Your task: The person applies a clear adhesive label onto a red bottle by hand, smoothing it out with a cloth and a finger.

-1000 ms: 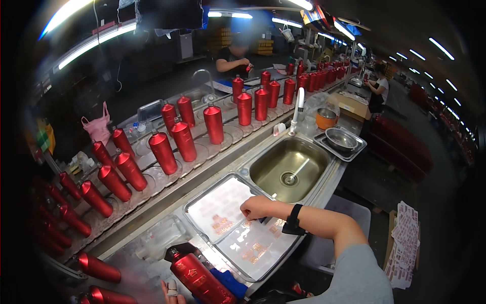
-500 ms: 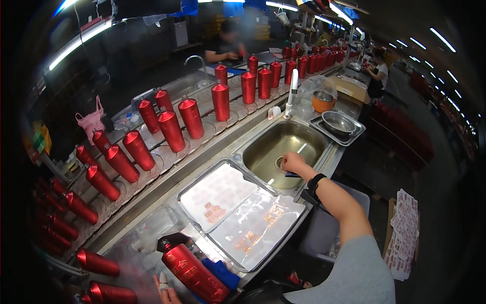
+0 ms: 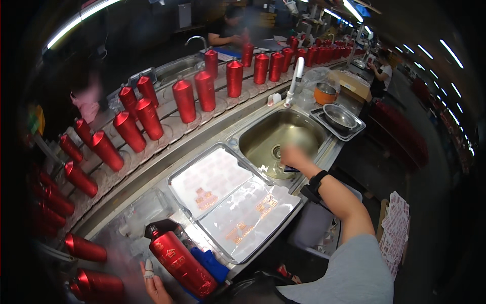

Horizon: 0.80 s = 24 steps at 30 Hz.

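- Right hand [image 3: 297,157], blurred over the sink [image 3: 307,121]: can't tell the fingers' hold.
- Left hand [image 3: 157,286], fingers slightly parted; a nudge could roll the tilted red bottle [image 3: 183,264].

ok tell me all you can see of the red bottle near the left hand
The red bottle has a shiny, metallic-looking body with gold lettering down its face, sloping shoulders and a dark neck. In the picture it slants, neck toward the upper left; whether it stands or lies tilted is hard to tell. A blue cloth shows along its right side. The left hand is near its lower left; contact is unclear.
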{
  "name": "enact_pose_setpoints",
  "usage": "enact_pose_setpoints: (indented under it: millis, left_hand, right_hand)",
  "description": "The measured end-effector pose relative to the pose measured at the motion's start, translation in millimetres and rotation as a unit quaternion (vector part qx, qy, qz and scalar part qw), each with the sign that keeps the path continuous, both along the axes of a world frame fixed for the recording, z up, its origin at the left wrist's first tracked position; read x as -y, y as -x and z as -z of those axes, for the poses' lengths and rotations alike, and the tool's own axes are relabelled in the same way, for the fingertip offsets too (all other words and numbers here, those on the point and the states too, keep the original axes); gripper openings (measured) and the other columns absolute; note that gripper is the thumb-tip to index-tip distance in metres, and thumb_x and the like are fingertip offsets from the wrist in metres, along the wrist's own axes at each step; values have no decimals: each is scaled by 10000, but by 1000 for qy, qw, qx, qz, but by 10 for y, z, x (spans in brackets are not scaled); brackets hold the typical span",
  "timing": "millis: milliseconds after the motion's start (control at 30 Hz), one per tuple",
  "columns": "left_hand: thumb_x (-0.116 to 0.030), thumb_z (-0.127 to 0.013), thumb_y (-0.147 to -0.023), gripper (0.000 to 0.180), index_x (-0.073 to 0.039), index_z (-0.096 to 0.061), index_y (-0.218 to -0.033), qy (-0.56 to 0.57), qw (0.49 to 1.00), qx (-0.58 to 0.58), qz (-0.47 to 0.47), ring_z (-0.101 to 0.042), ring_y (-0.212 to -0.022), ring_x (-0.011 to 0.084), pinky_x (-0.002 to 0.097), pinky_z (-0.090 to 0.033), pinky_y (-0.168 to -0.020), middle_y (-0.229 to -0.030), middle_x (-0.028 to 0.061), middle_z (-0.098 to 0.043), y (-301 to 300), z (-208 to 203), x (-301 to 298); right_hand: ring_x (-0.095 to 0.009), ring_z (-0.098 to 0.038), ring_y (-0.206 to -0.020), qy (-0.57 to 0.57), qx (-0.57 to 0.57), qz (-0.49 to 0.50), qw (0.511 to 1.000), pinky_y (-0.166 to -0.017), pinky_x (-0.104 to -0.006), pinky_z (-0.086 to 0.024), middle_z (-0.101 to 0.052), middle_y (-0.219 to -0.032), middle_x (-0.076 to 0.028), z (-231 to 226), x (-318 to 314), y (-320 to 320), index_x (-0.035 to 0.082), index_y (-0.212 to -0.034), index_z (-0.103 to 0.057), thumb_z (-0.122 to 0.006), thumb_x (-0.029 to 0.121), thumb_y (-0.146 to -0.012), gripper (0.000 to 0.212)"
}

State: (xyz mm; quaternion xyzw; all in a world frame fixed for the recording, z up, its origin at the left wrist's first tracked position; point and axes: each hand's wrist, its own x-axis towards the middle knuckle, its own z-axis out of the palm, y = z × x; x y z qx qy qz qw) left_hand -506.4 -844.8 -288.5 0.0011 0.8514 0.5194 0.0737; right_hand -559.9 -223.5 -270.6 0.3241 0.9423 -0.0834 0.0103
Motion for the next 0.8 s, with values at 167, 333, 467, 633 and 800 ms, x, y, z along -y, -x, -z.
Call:
enact_pose_setpoints:
  millis: [167,333,467,633,800]
  left_hand:
    - [-117,-405,-982,445,75,-465,-1378,-25,996,-87,-15,-409,-1362,241,345,-307,-1106,-1506,184,-383,37,-111,-100]
    - [-75,-480,-959,479,48,-408,-1417,-249,953,-158,-71,-629,-1016,193,334,-481,-938,-1306,174,-577,75,-430,-196]
    - [-119,-488,-944,517,43,-387,-1424,-314,945,-94,-12,-650,-918,194,321,-529,-839,-1020,132,-659,27,-801,-197]
    - [-7,-649,-885,702,-13,-285,-1485,-364,915,148,87,-620,-931,120,256,-498,-850,-1013,71,-622,-114,-873,-398]
    - [16,-626,-893,620,-16,-353,-1449,-372,909,186,28,-610,-774,89,231,-520,-706,-888,22,-597,-170,-755,-391]
  right_hand:
    - [-177,-639,-609,162,-174,-131,963,-572,-301,-497,-649,-666,-99,-494,1025,-148,16,-762,-673,-687,89,-717,87]
    - [-53,-578,-683,421,-156,-170,877,-641,-213,-459,-652,-751,-2,-831,2404,-383,14,-794,-632,-712,34,-775,85]
    - [-62,-615,-721,599,-117,-200,766,-665,-211,-475,-667,-770,-13,-998,3248,-546,24,-855,-630,-732,46,-828,108]
    - [-55,-600,-763,669,-122,-214,701,-682,-220,-485,-652,-842,-10,-847,3821,-604,18,-896,-634,-729,68,-850,117]
    - [-49,-583,-749,682,-64,-187,704,-679,-215,-475,-651,-811,-5,-670,3868,-736,20,-886,-643,-725,83,-853,109]
